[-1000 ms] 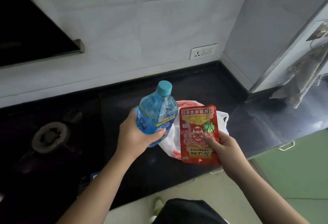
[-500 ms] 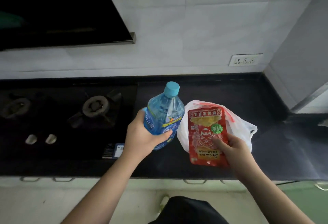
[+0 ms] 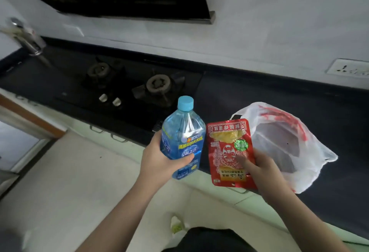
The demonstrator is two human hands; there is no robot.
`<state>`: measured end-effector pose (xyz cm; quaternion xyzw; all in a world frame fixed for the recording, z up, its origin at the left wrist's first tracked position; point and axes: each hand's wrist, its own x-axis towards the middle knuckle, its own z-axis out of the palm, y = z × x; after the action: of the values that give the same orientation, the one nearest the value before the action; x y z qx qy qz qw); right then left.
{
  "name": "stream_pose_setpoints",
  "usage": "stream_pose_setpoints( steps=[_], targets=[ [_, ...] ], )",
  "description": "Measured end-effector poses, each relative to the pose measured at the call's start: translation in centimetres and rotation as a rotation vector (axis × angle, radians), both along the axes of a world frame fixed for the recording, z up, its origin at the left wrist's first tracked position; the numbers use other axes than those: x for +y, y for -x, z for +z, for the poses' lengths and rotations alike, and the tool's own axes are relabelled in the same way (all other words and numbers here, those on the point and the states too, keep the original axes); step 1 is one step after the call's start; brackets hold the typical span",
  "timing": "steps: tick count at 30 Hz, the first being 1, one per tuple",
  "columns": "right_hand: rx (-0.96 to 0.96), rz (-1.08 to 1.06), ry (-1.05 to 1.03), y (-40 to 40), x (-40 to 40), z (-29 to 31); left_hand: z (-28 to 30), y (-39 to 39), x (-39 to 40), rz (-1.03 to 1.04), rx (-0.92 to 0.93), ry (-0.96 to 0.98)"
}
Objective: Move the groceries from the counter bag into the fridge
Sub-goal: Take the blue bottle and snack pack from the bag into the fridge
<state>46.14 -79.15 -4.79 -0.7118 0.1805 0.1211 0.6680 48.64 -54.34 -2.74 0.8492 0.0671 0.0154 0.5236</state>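
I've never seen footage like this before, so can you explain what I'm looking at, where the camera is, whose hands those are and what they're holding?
There is no machine here. The camera is worn on a person's head and looks forward and down, so the two bare arms reaching up from the bottom are the wearer's own. The left hand grips a blue drink bottle with a light blue cap, upright. The right hand pinches a flat red snack packet, its print upside down to the camera. Behind them runs a dark counter. On it lies a thin white plastic bag, open, with red print. Further left is a gas stove with two burners. No fridge is in view.
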Motion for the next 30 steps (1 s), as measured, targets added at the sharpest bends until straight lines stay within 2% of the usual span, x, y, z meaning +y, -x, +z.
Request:
stream_pose_setpoints(
  steps=[7,13,18,26,30],
  targets=[
    [-0.014,0.214,0.030,-2.0,4.7,-0.2,0.8,4.9,5.8,0.241,0.018,0.021],
    [0.015,0.445,0.010,-1.5,12.7,-0.3,1.3,11.5,11.8,0.445,-0.016,0.050],
    [0.028,0.583,-0.075,1.6,20.5,0.5,1.4,18.4,17.5,0.582,-0.035,0.073],
    [-0.003,0.797,-0.042,9.1,31.6,1.1,2.1,30.2,25.4,0.841,-0.088,0.143],
    [0.008,0.875,-0.095,12.8,37.3,1.6,2.2,36.0,28.9,0.943,-0.094,0.128]
  ],
)
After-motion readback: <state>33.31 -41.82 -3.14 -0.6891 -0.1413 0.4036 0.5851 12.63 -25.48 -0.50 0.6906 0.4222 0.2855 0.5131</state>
